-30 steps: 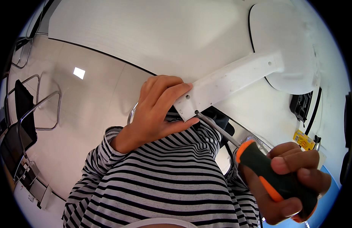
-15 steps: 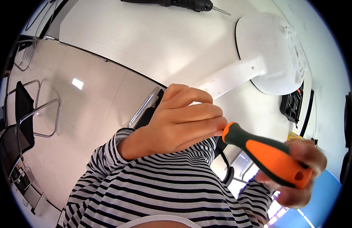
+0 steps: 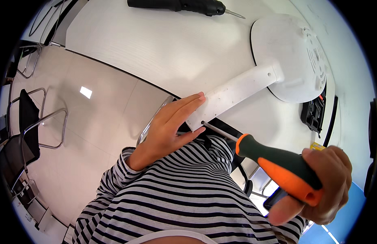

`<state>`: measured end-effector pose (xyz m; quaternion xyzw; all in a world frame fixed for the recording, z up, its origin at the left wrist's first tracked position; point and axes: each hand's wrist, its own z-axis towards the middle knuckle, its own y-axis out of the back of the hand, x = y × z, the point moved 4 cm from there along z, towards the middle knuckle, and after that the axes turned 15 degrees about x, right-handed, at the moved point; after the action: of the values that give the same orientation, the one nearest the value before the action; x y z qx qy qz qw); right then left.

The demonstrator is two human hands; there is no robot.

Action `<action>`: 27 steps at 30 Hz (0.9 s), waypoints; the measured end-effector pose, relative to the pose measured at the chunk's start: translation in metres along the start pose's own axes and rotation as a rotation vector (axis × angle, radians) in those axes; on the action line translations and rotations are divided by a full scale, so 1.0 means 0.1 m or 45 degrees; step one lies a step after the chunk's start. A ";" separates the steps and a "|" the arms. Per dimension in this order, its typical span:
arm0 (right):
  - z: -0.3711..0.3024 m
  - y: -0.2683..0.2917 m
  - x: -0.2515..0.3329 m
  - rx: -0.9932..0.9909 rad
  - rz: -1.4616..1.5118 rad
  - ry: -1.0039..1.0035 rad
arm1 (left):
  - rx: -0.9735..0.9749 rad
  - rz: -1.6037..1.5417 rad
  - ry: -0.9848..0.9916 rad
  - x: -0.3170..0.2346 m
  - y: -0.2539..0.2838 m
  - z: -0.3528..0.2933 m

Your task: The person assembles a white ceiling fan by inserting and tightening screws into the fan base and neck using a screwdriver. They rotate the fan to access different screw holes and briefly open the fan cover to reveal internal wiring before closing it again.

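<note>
A white device with a rounded, vented body (image 3: pixel 286 57) lies on the table. Its long, straight arm (image 3: pixel 237 91) points toward me. My left hand (image 3: pixel 168 128) steadies the arm's near end, fingers stretched along one side and thumb on the other. In my right hand (image 3: pixel 328 183) is a screwdriver (image 3: pixel 284 164) with a dark green and orange handle, gripped near its butt end. Its thin shaft runs left, and the tip meets the arm's near end beside my left thumb, at a small dark spot. I cannot tell whether a screw sits there.
A black power screwdriver (image 3: pixel 196 6) lies at the table's far edge. Past the device, at the right, is an open black tool case (image 3: pixel 314 112). A small yellow item (image 3: pixel 317 146) shows above my right hand. Metal-framed chairs (image 3: pixel 32 126) stand on the left.
My left hand has shifted left and opened out from around the screwdriver shaft, uncovering the arm's end and the tip. The right hand has turned the screwdriver handle slightly.
</note>
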<state>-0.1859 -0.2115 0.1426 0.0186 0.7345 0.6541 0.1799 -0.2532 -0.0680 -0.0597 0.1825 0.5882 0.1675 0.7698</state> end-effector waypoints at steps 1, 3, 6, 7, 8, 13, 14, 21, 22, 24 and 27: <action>0.00 -0.01 -0.02 0.042 0.057 -0.051 | 0.008 0.017 0.000 0.00 0.01 0.00; 0.01 -0.02 -0.08 0.088 0.398 -0.021 | 0.028 0.049 -0.010 -0.01 0.04 0.02; 0.04 -0.04 -0.10 0.131 0.762 0.109 | 0.032 0.055 -0.025 -0.03 0.05 0.03; 0.02 -0.03 -0.10 0.143 0.751 0.152 | 0.028 0.049 -0.030 -0.03 0.05 0.04; 0.00 -0.04 -0.09 0.152 0.743 0.200 | 0.021 0.048 -0.030 -0.03 0.04 0.03; 0.08 -0.03 -0.05 -0.003 0.363 0.046 | 0.009 0.052 -0.029 -0.03 0.04 0.03; 0.08 -0.02 -0.04 0.009 0.343 0.048 | 0.001 0.054 -0.035 -0.02 0.03 0.02; 0.14 -0.08 -0.08 0.127 0.882 0.210 | -0.020 0.125 -0.061 -0.03 0.03 0.03; 0.12 -0.09 -0.10 0.135 0.885 0.236 | -0.015 0.124 -0.055 -0.03 0.03 0.02; 0.06 -0.07 -0.10 0.126 0.703 0.158 | -0.001 0.120 -0.049 -0.03 0.02 0.02; -0.05 -0.03 -0.09 0.202 0.496 -0.049 | -0.020 0.134 -0.048 -0.03 0.01 0.01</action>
<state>-0.1788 -0.2194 0.1422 0.1868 0.7627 0.6162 0.0618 -0.2529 -0.0683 -0.0567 0.2103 0.5619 0.2088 0.7723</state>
